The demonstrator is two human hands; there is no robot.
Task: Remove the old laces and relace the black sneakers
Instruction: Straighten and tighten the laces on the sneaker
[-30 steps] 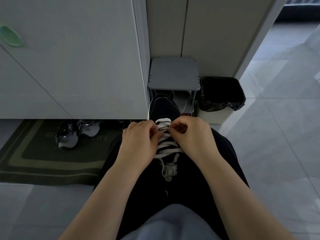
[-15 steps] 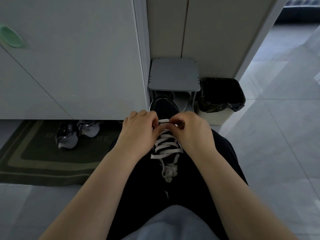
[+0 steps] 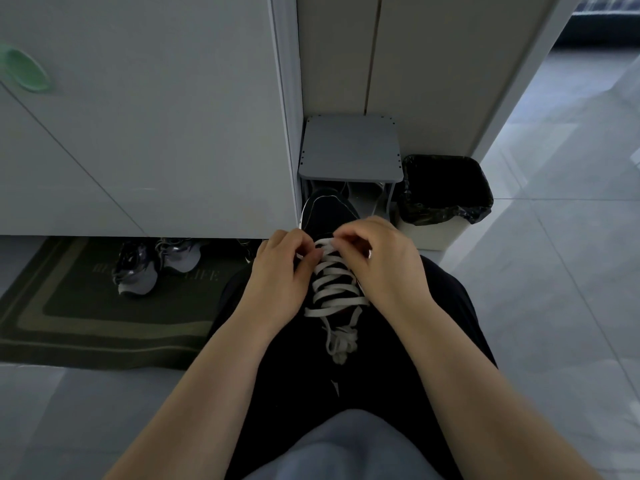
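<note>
A black sneaker with a white sole edge rests on my lap, toe pointing away from me. White flat laces criss-cross its front, and their loose ends lie bunched in a knot near the tongue. My left hand pinches the lace at the row nearest the toe, on the shoe's left side. My right hand has its fingers curled over the same row on the right side and pinches the lace there.
A grey stool stands just beyond the toe, and a bin with a black liner to its right. A pair of grey sneakers sits on a dark doormat at left, under a white cabinet. Tiled floor spreads right.
Both hands have moved a little apart at the toe-end row, the left hand drawing the lace out to the left. The shoe has stayed put on my lap.
</note>
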